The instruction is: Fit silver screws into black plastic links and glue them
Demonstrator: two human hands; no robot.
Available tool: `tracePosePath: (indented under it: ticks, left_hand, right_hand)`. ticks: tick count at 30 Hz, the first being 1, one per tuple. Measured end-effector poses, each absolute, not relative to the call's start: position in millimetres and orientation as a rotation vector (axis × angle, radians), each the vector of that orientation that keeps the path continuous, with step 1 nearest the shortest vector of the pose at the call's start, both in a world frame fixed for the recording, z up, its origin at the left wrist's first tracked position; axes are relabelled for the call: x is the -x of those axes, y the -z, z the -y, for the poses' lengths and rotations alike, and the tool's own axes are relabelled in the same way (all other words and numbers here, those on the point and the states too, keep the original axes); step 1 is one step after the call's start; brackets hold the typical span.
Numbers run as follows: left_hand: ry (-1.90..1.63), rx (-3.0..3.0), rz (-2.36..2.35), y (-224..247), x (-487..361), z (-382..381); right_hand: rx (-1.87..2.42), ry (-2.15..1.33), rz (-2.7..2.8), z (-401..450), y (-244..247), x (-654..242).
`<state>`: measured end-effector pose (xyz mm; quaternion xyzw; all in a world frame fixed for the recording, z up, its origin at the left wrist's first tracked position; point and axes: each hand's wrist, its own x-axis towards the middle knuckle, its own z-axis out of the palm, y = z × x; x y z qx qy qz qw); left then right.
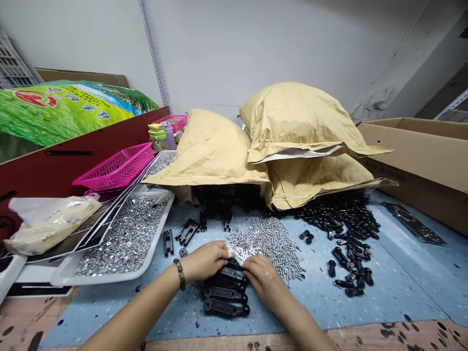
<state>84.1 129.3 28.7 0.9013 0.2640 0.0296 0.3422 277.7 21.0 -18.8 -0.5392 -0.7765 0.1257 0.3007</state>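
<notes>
Blue mat point(395, 297) below, and here's the left hand point(206, 259) and right hand point(265, 278) at the near edge of the nuts point(246, 243), fingers bunched, any pinch impossible to tell, black parts point(224, 307) rowed nearer than the nuts, light touch surely best.
</notes>
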Motion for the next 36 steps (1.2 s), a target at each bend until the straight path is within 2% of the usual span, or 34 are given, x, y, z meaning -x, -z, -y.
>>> tracePosePath:
  ticks: [24, 36]
  left_hand:
    - [-0.228, -2.195, -0.877, -23.8, -71.0, -131.1]
    - [-0.227, -2.177, -0.852, -18.5, -75.0, -126.9]
  right_hand:
    - [1.447, -0.339, 2.077, -34.0, -5.8, -274.8]
    - [1.45, -0.362, 2.129, -26.7, 7.2, -277.5]
